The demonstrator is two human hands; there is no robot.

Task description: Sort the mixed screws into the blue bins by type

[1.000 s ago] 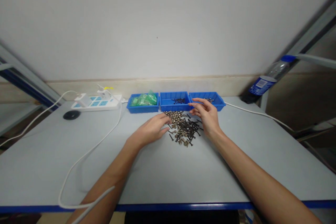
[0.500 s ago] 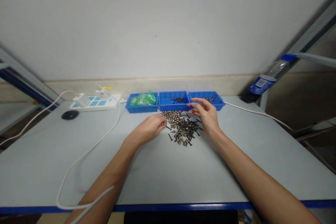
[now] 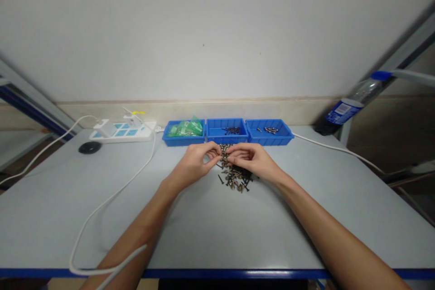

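Note:
A heap of small dark and brass-coloured screws point(image 3: 234, 176) lies on the grey table point(image 3: 217, 226), just in front of three blue trays. My left hand point(image 3: 194, 164) and my right hand point(image 3: 252, 160) meet over the far edge of the heap, fingertips nearly touching. Both hands pinch with curled fingers at small screws; what each pinch holds is too small to name. The left tray point(image 3: 183, 133) holds green packets. A few dark screws lie in the middle tray point(image 3: 227, 132), and a few light ones in the right tray point(image 3: 270, 132).
A white power strip point(image 3: 120, 131) with plugs sits at the back left, beside a black round disc point(image 3: 89, 147). White cables point(image 3: 112, 199) run across the left of the table and one point(image 3: 333, 147) to the right. A plastic bottle point(image 3: 350, 104) leans at the back right.
My right hand has come back from the right tray to the heap. My left hand has lifted slightly and curled into a pinch, meeting the right hand.

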